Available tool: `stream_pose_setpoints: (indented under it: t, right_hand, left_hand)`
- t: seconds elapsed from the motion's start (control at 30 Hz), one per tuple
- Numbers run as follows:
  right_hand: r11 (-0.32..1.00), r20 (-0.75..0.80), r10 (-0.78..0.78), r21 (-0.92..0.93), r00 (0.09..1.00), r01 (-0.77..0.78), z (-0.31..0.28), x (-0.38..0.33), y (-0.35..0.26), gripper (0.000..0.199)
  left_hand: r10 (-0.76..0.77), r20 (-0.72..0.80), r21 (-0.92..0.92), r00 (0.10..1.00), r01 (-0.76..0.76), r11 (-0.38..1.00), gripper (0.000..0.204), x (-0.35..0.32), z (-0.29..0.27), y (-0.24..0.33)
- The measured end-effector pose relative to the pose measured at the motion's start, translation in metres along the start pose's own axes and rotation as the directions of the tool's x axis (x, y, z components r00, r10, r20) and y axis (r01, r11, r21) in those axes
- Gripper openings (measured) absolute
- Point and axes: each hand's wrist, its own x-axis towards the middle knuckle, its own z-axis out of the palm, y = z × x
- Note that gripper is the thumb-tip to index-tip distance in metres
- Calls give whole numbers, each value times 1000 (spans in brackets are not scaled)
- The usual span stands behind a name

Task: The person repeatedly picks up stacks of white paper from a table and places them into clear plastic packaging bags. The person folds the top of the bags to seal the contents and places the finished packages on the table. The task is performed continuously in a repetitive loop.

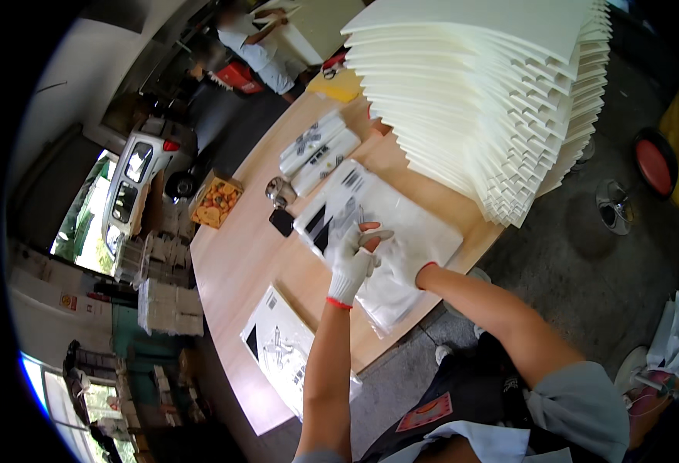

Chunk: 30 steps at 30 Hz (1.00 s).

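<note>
My left hand (350, 268), in a white knit glove with a red cuff, is raised over a flat white package (424, 220) in clear plastic. Bare fingertips show past its glove. Close beside it, my right hand (402, 261) wears a matching glove. The fingers of both hands are bent and drawn together around a small pale piece (383, 234) whose kind I cannot make out. Loose clear plastic hangs from the package's near edge. Nearer to me on the left lies a second plastic-wrapped package (279, 339) with a black drawing, partly behind my left forearm.
A tall fanned stack of white boards (463, 92) stands at the table's right end. Two white wrapped bundles (320, 150), a shiny round metal object (279, 190), a black phone-like object (281, 223) and a fruit box (217, 202) are on the wooden table (227, 270). Another person (251, 48) stands far back.
</note>
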Motion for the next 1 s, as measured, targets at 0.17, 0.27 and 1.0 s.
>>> stream_pose_setpoints:
  t: [0.17, 0.27, 1.0]
  right_hand:
    - [974, 237, -171, 185, 956, 129, -9, 5, -8, 27]
    - [987, 308, -156, 79, 939, 138, -110, -15, -22, 27]
    - [655, -132, -582, -660, 802, 367, -388, -46, -41, 22]
  left_hand:
    - [82, 205, 299, 975, -143, 944, 32, -13, -14, 8]
    - [311, 283, 736, 907, -413, 536, 40, -23, -19, 22]
    - [54, 217, -601, 975, 90, 794, 26, 37, 85, 183]
